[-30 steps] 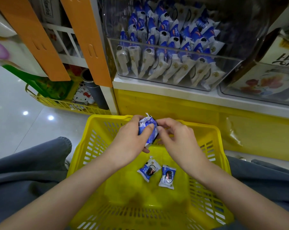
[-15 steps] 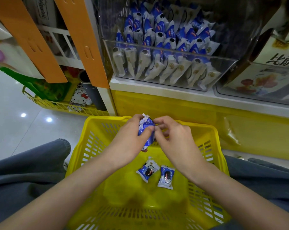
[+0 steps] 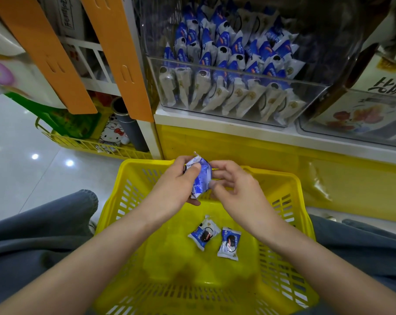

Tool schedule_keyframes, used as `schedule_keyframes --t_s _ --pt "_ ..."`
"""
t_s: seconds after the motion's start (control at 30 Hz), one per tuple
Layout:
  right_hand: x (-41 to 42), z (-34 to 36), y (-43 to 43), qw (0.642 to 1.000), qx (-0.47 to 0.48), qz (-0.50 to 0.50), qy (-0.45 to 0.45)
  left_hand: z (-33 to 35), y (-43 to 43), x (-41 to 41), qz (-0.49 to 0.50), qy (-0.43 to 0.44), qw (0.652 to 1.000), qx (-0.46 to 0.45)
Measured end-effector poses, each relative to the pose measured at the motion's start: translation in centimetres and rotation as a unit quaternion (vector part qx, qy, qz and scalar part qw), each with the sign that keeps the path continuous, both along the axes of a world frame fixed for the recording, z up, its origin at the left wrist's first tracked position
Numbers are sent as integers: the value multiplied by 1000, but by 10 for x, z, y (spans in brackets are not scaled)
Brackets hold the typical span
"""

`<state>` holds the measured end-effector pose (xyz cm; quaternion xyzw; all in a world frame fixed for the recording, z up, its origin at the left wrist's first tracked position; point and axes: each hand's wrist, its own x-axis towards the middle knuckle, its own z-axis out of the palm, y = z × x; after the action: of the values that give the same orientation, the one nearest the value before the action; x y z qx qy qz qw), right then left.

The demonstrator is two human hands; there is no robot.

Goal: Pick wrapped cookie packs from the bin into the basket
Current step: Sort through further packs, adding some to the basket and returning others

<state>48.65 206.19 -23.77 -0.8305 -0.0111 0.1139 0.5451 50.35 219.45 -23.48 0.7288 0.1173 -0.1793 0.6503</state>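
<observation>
My left hand (image 3: 174,187) grips a blue and white wrapped cookie pack (image 3: 200,178) over the far rim of the yellow basket (image 3: 133,201). My right hand (image 3: 235,192) is beside it, and its thumb and fingertips pinch the pack's right edge. Two more cookie packs (image 3: 204,234) (image 3: 229,243) lie flat on the basket floor, side by side. Above, on the shelf, the clear bin (image 3: 238,94) holds several rows of the same packs standing upright.
The basket sits between my grey-trousered legs (image 3: 33,235). A white shelf edge and yellow shelf front (image 3: 238,151) rise just behind it. Another clear bin (image 3: 356,123) stands to the right. A second yellow basket (image 3: 90,144) with goods sits on the floor at left, under orange panels.
Both hands stay together on the pack above the basket's far rim; they have turned it slightly. The two packs in the basket have not moved.
</observation>
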Motion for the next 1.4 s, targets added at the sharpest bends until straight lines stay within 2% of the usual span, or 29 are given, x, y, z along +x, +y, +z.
schedule_keyframes --t_s 0.13,0.23,0.3,0.37,0.43,0.5,0.6,0.7,0.9,1.0,1.1,1.23,1.33,1.4 --pt "-9 -1 4 995 9 101 -27 6 1 1 59 58 991 -107" --pt "-9 -1 4 990 -54 104 -84 14 2 0 35 108 972 -205" --pt "-4 3 2 987 -76 60 -130 19 2 0 5 112 974 -199" --pt "3 9 0 988 -68 28 -134 24 0 1 6 99 986 -132" --pt "9 16 -2 994 -40 10 -97 26 1 1 26 50 998 -34" --pt "13 23 -3 999 0 14 -49 27 6 1 43 -11 999 3" --pt "19 31 -5 998 68 9 -6 34 10 4 34 -64 997 -33" --pt "25 37 -8 989 136 -45 34 38 10 6 59 -63 994 -71" --pt "26 54 -7 978 188 -73 54 48 3 4 109 -72 977 -168" --pt "26 70 -8 981 181 -60 25 61 1 9 106 -145 979 -100" --pt "37 94 -13 988 144 -46 -37 83 2 21 79 -245 966 -18" --pt "60 129 -23 992 21 9 -128 111 10 44 -22 -381 919 99" --pt "74 146 -28 981 -94 90 -146 123 9 61 -55 -402 905 132" --pt "91 152 -32 971 -153 63 -171 126 7 70 -60 -419 887 186"
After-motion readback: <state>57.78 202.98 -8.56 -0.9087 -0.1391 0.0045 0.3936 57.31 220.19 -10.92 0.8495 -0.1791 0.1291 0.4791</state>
